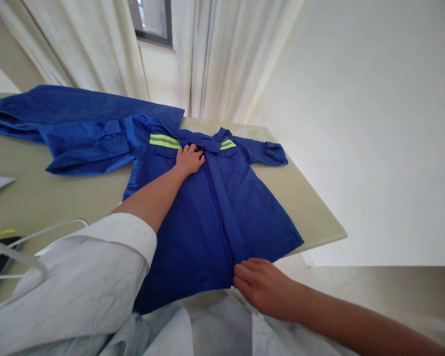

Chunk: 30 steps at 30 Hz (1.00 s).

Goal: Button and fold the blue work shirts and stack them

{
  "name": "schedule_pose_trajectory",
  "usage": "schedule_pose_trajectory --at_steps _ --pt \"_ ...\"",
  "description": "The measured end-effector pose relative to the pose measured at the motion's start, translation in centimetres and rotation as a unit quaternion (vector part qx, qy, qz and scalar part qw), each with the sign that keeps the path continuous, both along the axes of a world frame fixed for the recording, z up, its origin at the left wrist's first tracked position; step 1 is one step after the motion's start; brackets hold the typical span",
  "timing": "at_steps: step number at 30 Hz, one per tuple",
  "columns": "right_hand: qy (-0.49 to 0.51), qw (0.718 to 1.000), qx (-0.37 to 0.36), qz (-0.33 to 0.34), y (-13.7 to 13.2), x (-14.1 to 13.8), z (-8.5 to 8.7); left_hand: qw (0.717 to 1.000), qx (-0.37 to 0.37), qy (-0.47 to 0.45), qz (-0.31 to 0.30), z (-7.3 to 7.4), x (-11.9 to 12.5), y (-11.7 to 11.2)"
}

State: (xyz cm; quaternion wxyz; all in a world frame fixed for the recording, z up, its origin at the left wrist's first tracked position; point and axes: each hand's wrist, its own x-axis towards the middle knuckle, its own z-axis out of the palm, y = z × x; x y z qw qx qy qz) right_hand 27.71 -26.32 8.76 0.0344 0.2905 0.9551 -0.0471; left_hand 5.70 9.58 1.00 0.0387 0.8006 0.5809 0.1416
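A blue work jacket point(185, 222) with yellow-green and grey reflective strips lies front up, its collar at the far end and its hem toward me. A long zipper runs down its front, alongside a folded placket. Just below the collar, my left hand point(190, 159) is closed at the upper end of the front opening, fingers bent on the cloth; any zipper pull there is hidden. At the near hem, my right hand point(261, 287) pinches the jacket's edge at the foot of the front opening. The sleeves spread out to both sides.
Another folded blue garment point(92, 104) lies behind the left sleeve on the pale green table point(315, 217). White cables point(40, 230) and a dark device point(2, 259) are at the near left. Curtains hang behind the table; a white wall is at right.
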Motion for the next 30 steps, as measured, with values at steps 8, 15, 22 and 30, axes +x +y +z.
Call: schedule_pose_trajectory --at_steps 8,15,22,30 --pt "0.067 0.991 -0.009 -0.113 -4.0 1.7 -2.1 0.997 -0.057 0.057 -0.006 2.1 0.6 -0.9" --pt "0.378 0.872 -0.056 -0.305 -3.8 1.1 -4.1 0.986 -0.072 0.122 -0.089 7.0 0.5 -12.1" --pt "0.445 0.822 -0.026 -0.354 -5.1 -0.4 -5.6 0.94 -0.013 0.027 -0.34 4.2 -1.9 -32.7" --pt "0.487 0.797 -0.019 -0.356 -5.5 -1.4 -5.6 0.953 0.066 -0.077 -0.286 1.4 -3.0 -34.7"
